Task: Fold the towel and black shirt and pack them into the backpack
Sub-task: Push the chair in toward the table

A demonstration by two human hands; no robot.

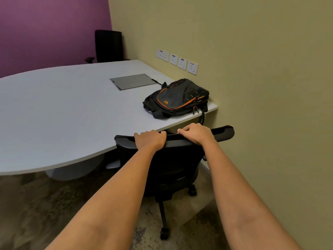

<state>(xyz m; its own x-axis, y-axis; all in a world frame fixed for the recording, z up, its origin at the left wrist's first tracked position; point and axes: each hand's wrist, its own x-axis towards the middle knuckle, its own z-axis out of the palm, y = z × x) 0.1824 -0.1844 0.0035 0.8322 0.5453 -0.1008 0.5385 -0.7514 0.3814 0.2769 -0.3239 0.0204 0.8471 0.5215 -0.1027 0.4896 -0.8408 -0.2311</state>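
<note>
A black backpack (177,99) with orange trim lies flat on the right end of the grey-white table (63,109), close to the wall, its straps hanging over the table edge. My left hand (150,139) and my right hand (195,133) both grip the top rail of a black office chair (173,163) that stands at the table's near edge, just in front of the backpack. The fingers of both hands curl over the chair's backrest. No towel or black shirt shows in the view.
A grey cable hatch (133,81) is set into the tabletop behind the backpack. A second black chair (108,46) stands at the far end by the purple wall. Wall sockets (177,61) run along the yellow wall on the right. Carpet covers the floor.
</note>
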